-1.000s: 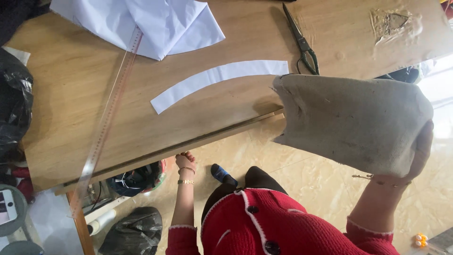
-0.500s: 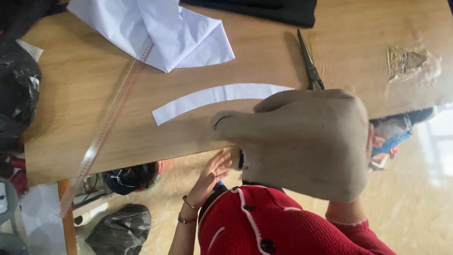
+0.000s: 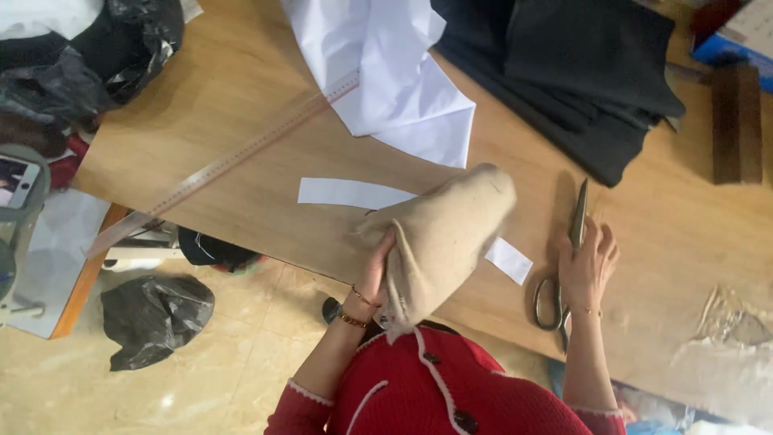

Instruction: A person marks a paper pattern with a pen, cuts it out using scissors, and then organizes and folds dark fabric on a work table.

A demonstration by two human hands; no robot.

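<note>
My left hand (image 3: 374, 270) grips the beige fabric bundle (image 3: 439, 242), fingers closed on its edge, holding it over the curved white paper strip (image 3: 346, 193) near the bench (image 3: 241, 105) front. At three o'clock from the bundle, my right hand (image 3: 588, 266) lies flat and open on the scissors (image 3: 564, 266). White cloth (image 3: 394, 72) sits at twelve o'clock, with a long ruler (image 3: 217, 169) at ten.

A blue box (image 3: 737, 36) sits at the table's far right corner.
</note>
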